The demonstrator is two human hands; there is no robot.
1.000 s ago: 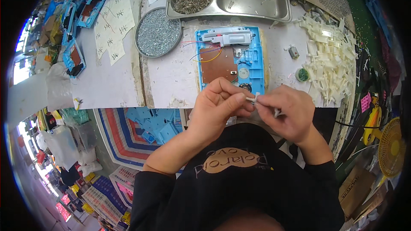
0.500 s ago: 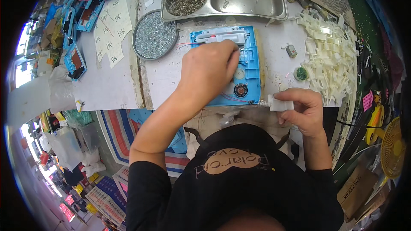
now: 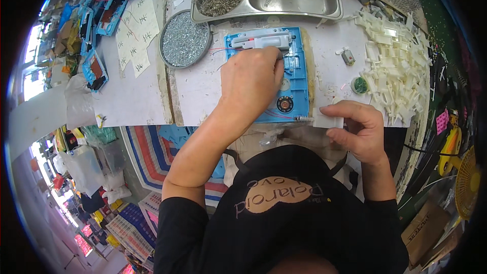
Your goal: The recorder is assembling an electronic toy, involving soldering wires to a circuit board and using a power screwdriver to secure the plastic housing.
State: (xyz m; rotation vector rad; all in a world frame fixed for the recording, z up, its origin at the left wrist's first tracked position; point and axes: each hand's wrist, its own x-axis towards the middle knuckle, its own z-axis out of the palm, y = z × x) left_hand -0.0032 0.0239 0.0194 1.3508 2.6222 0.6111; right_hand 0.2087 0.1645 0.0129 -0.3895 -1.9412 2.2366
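Left hand (image 3: 250, 78): curled over the blue case (image 3: 303, 78) on the table (image 3: 195, 94), cannot tell whether gripping. Right hand (image 3: 362, 127): holding a white piece (image 3: 323, 120) between thumb and forefinger, beside the case's near right corner.

Left hand (image 3: 251, 81) hides its own fingertips
It also covers part of the blue casing (image 3: 301, 81); the top edge cuts off the steel tray (image 3: 304, 0).

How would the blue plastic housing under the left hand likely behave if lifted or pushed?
The blue plastic housing is probably stiff, given its moulded, ribbed walls. Lying flat and broad, it seems unlikely to roll or tip. Its thin red wires could dangle or snag.
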